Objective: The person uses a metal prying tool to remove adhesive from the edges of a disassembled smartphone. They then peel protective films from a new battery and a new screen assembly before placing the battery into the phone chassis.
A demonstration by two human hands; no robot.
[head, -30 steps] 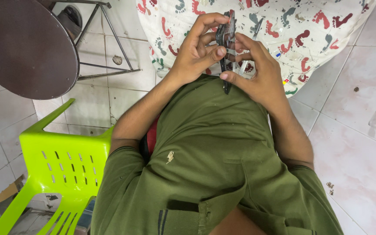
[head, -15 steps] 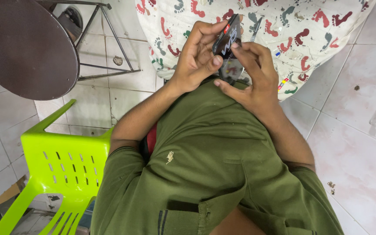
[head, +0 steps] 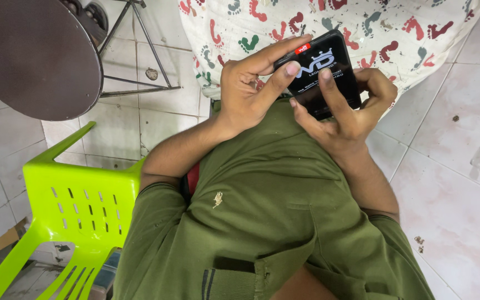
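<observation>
Lime plastic chair [head: 79,205], footprint-patterned cloth [head: 329,22]

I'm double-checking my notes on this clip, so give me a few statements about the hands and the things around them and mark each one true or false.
1. Both hands hold a flat black packet. True: the left hand and the right hand grip it from either side.
2. The packet lies on the floor. False: it is held up in front of the footprint-patterned cloth.
3. A lime-green plastic chair stands on the left of the view. True.
4. The person wears a blue shirt. False: the shirt is olive green.
5. The floor is wooden. False: it is pale tile.
</observation>
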